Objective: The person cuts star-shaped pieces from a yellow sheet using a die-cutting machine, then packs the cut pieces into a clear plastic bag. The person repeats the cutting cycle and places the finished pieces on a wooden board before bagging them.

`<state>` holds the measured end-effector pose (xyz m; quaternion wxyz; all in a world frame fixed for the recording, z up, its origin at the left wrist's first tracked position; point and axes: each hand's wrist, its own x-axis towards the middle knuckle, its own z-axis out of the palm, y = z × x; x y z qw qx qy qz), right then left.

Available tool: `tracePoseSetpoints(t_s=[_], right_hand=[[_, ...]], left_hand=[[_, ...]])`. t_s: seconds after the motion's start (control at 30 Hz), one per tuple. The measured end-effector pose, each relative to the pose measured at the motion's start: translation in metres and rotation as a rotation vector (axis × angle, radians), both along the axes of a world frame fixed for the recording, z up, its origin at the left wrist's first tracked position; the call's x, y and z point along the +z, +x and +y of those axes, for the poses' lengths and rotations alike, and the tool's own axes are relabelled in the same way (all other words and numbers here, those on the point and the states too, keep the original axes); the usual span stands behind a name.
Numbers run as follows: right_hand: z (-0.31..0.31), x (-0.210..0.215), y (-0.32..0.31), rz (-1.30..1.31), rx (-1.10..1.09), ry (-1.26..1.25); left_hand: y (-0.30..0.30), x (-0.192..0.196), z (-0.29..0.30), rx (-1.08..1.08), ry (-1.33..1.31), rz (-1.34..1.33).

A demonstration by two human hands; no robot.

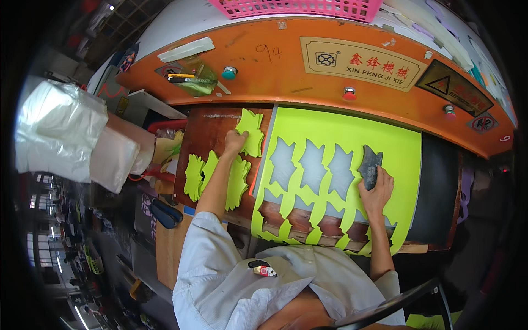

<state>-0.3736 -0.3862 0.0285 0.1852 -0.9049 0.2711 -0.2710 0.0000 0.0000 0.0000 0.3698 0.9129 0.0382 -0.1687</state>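
Note:
My right hand point(376, 190) grips the lower end of a dark cutting die point(370, 164) with wavy, pointed edges, which lies on a bright yellow-green sheet point(324, 122). To the die's left, the sheet has several cut-out openings of that same outline, and below them a row open to the board. Farther left, my left hand point(236, 142) pinches the left edge of yellow-green cut pieces point(253, 132) stacked on the reddish-brown board point(212, 124). More stacks of cut pieces point(237, 181) lie nearer me, on both sides of my left forearm.
Behind the sheet runs an orange machine beam point(247, 66) with a green button point(229, 72) and a red button point(350, 93). A pink basket point(297, 7) sits on top. At far left are plastic-wrapped bundles point(60, 126); a black pad point(437, 187) lies to the right.

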Motion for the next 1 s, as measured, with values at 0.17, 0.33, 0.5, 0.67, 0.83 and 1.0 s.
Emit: tracePoseSetpoints(t_s=[0.17, 0.33, 0.5, 0.67, 0.83, 1.0], right_hand=[[-0.009, 0.002, 0.001, -0.020, 0.020, -0.143], [-0.005, 0.002, 0.001, 0.070, 0.012, -0.100], [-0.005, -0.003, 0.002, 0.104, 0.003, -0.076], [-0.006, -0.007, 0.004, 0.086, -0.007, -0.073], [-0.010, -0.012, 0.002, 0.064, 0.000, -0.066], [-0.004, -0.007, 0.001, 0.057, 0.018, -0.064]], left_hand=[[-0.019, 0.014, -0.024, 0.049, -0.072, -0.063], [-0.001, 0.016, -0.021, 0.082, 0.054, 0.133], [0.000, 0.007, -0.027, 0.087, -0.033, 0.122], [-0.011, 0.001, -0.040, 0.167, -0.114, -0.007], [-0.018, 0.007, -0.034, 0.260, -0.355, -0.037], [-0.032, 0.063, 0.037, 0.329, -0.885, 0.012]])
